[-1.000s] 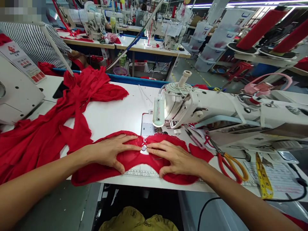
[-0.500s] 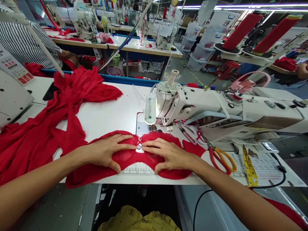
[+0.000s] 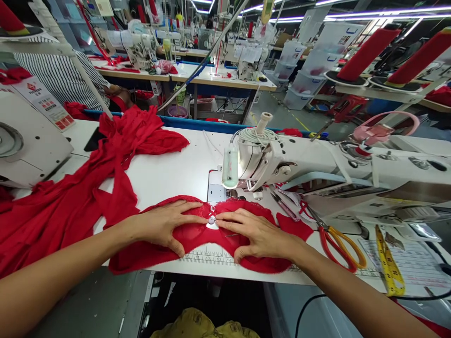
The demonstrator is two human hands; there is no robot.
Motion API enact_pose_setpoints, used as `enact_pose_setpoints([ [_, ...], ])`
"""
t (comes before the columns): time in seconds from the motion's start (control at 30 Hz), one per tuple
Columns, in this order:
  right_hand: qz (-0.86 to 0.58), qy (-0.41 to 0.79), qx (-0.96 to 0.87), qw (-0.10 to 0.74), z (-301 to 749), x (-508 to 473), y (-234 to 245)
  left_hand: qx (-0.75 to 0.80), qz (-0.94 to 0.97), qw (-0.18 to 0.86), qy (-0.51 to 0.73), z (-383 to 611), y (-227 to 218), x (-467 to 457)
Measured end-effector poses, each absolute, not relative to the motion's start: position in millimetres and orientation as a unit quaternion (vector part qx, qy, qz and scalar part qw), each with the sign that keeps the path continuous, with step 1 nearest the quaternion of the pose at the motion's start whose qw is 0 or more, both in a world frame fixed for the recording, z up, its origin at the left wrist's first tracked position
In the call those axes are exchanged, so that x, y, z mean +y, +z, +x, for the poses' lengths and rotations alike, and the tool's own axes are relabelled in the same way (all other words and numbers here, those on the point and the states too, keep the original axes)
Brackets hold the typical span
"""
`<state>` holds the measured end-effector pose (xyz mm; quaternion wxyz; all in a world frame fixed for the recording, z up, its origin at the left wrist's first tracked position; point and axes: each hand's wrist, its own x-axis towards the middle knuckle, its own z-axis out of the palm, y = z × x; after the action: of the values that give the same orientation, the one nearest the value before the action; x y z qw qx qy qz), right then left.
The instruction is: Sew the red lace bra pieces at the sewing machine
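Observation:
A red lace-edged bra piece (image 3: 196, 234) lies spread on the white sewing table, its two cup shapes side by side with a narrow joined middle. My left hand (image 3: 168, 224) rests flat on the left cup, fingers spread. On the right cup lies my right hand (image 3: 259, 234), also with fingers stretched out. The index fingertips of both hands meet near a small round metal spot in the gap at the centre. Just beyond the fabric is the metal needle plate (image 3: 215, 192) of a sewing machine (image 3: 303, 159). A printed ruler strip (image 3: 207, 256) shows below the fabric.
Red cloth (image 3: 116, 159) is heaped on the left. To the right lie orange-and-red-handled scissors (image 3: 338, 244), metal snips (image 3: 283, 204), a yellow tape measure (image 3: 387, 263) and a written sheet (image 3: 419, 263). Red thread cones (image 3: 369, 51) stand above. A person in striped clothing (image 3: 59, 75) sits beyond.
The whole view has shifted slightly, so things appear a little further right and lower. Both hands stay spread on the bra piece, with no clear movement against it.

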<state>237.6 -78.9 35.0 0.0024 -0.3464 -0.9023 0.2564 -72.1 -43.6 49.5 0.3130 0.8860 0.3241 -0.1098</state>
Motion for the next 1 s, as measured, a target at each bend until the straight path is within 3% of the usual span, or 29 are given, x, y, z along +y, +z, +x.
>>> enact_pose_setpoints([
  [1.0, -0.338, 0.247, -0.908, 0.026, 237.5, -80.1, 41.1, 0.309, 0.913, 0.26, -0.063, -72.2, 47.8, -47.4],
])
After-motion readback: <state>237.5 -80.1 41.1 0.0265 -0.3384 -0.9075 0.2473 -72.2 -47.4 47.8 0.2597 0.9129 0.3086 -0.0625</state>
